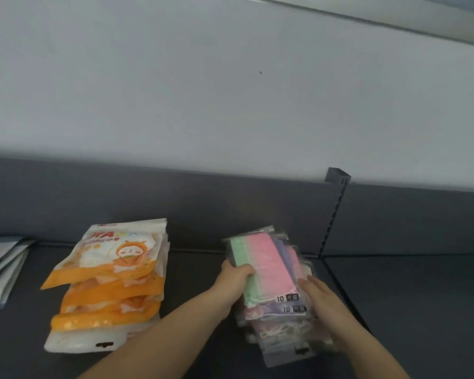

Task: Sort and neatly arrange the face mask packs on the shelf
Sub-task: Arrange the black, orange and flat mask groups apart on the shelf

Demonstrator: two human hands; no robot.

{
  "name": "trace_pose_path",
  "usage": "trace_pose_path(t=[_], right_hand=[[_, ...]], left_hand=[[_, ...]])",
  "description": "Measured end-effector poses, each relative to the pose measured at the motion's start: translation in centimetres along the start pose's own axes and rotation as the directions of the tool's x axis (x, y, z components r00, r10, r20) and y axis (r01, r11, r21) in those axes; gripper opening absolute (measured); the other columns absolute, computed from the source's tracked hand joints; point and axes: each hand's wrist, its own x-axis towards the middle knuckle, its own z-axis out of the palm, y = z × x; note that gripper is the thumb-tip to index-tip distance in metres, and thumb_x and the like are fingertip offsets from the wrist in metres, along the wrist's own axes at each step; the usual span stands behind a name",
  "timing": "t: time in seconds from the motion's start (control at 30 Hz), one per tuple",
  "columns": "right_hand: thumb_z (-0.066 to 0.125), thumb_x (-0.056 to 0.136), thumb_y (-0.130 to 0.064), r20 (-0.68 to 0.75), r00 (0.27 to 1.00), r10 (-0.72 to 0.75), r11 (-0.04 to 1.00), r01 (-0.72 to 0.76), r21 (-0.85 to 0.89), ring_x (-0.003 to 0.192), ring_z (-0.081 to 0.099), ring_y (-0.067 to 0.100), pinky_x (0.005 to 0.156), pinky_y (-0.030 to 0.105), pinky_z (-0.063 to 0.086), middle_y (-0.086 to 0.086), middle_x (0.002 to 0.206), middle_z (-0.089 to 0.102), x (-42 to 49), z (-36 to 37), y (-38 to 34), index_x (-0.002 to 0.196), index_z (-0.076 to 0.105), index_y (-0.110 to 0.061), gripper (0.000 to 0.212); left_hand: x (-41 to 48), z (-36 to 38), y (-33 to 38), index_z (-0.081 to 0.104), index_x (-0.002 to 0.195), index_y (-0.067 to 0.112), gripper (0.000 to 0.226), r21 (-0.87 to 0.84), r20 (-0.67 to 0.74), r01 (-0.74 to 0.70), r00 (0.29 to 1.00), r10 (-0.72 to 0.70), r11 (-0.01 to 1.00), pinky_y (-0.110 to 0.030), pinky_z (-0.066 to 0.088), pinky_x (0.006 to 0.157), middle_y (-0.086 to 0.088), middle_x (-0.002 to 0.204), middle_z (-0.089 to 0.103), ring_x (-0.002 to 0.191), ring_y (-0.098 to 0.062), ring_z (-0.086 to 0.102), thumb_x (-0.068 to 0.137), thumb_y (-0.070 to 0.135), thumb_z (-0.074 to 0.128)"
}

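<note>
Face mask packs sit in two stacks on a dark grey shelf (200,272), well apart from each other.

Stack 1: orange packs (112,285), left of centre. Clear bags with orange bands and a cartoon face on the top one. Pile is loosely fanned, each lower pack sliding out toward the camera; the bottom pack shows a white header with a hang slot at the near edge.

Stack 2: pastel packs (268,285), right of centre, just left of the shelf's slotted upright (334,214). Top pack shows green and pink masks; purple and pink ones peek out beneath. Labels reading "10" visible on two packs at the near end. Lower packs are staggered toward the camera, ear loops visible through the film.

Left hand (234,277): fingers curled around the left edge of the top pastel packs, thumb on top of the green strip, gripping them.

Right hand (323,299): laid flat against the right side of the same stack, fingers extended and close together, pressing on the packs rather than grasping.

Both forearms enter from the bottom edge.

At far left, some grey-blue flat packets (3,266) lie on the shelf, partly cut off; contents unreadable.

Behind the shelf, a grey back panel (230,203) below a pale wall (230,91)
</note>
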Motion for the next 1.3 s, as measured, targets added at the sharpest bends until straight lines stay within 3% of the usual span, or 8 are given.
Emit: trace_pose_path(t=[0.13,0.23,0.47,0.63,0.77,0.97,1.13,1.3], right_hand=[[0.056,0.097,-0.041,-0.075,0.995,-0.059,0.994,0.051,-0.096,0.12,0.049,0.028,0.1,0.038,0.041,0.008,0.133,0.049,0.1,-0.1,-1.6,0.151,0.032,-0.014,0.065],[0.052,0.084,-0.066,-0.19,0.964,-0.184,0.905,0.091,-0.415,0.135,0.043,0.032,0.108,0.047,0.038,0.006,0.146,0.047,0.2,-1.0,-3.9,0.146,0.04,-0.024,0.076],[0.048,0.083,-0.061,-0.156,0.917,-0.368,0.706,0.167,-0.688,0.144,0.027,0.032,0.113,0.052,0.03,0.004,0.157,0.031,-2.4,2.4,-10.2,0.149,0.034,-0.025,0.076],[0.052,0.09,-0.058,-0.042,0.931,-0.363,0.588,0.194,-0.785,0.149,0.013,0.031,0.116,0.055,0.021,0.0,0.164,0.015,-5.5,10.4,-11.9,0.152,0.028,-0.032,0.071],[0.051,0.093,-0.057,-0.007,0.934,-0.357,0.548,0.203,-0.811,0.151,0.008,0.032,0.116,0.056,0.017,0.001,0.165,0.012,-7.3,16.5,-12.2,0.152,0.026,-0.031,0.069],[0.053,0.093,-0.045,-0.018,0.926,-0.378,0.54,0.204,-0.816,0.15,0.009,0.032,0.116,0.056,0.02,0.001,0.163,0.016,-9.9,22.4,-15.6,0.152,0.027,-0.03,0.066],[0.048,0.093,-0.007,-0.005,0.893,-0.45,0.335,0.163,-0.928,0.146,0.02,0.031,0.112,0.058,0.023,0.0,0.156,0.03,-11.9,24.8,-18.4,0.145,0.035,-0.03,0.058],[0.05,0.093,-0.015,-0.045,0.881,-0.47,0.211,0.062,-0.976,0.13,0.041,0.033,0.1,0.051,0.037,0.004,0.142,0.044,-12.0,25.6,-21.3,0.14,0.041,-0.025,0.05]], left_hand=[[-1.4,-0.5,2.8,0.028,0.151,0.008,0.083,0.195,-0.028,-0.081,0.996,0.088,0.977,-0.029,0.046,0.096,-0.01,0.136,0.056,0.12,-0.026,0.058,0.078,0.026,0.064],[-2.9,-2.0,6.8,0.017,0.157,0.012,0.104,0.362,-0.014,-0.217,0.971,0.238,0.907,-0.021,0.031,0.1,-0.011,0.156,0.035,0.14,-0.024,0.039,0.07,0.043,0.064],[-7.4,-12.1,14.0,0.031,0.153,0.024,0.069,0.647,0.064,-0.42,0.861,0.504,0.637,-0.024,0.03,0.097,-0.006,0.158,0.035,0.142,-0.022,0.036,0.093,0.036,0.063],[-9.8,-21.5,13.2,0.044,0.144,0.026,0.051,0.675,0.007,-0.414,0.831,0.556,0.61,-0.021,0.043,0.076,0.003,0.15,0.045,0.122,-0.012,0.047,0.096,0.033,0.059],[-10.6,-28.9,12.8,0.044,0.144,0.023,0.053,0.76,0.004,-0.366,0.829,0.559,0.537,-0.036,0.041,0.101,-0.001,0.151,0.045,0.133,-0.02,0.046,0.095,0.03,0.063],[-11.6,-39.2,11.9,0.041,0.146,0.017,0.061,0.859,-0.016,-0.24,0.87,0.493,0.452,-0.039,0.037,0.105,-0.011,0.149,0.046,0.134,-0.028,0.046,0.091,0.028,0.067],[-12.6,-45.5,10.3,0.039,0.146,0.02,0.065,0.896,-0.037,-0.161,0.902,0.43,0.415,-0.037,0.046,0.096,-0.011,0.148,0.046,0.125,-0.027,0.054,0.09,0.035,0.067],[-13.0,-49.6,9.7,0.037,0.148,0.018,0.066,0.914,-0.08,-0.099,0.906,0.416,0.392,-0.035,0.041,0.103,-0.011,0.15,0.043,0.131,-0.026,0.048,0.091,0.035,0.065]])
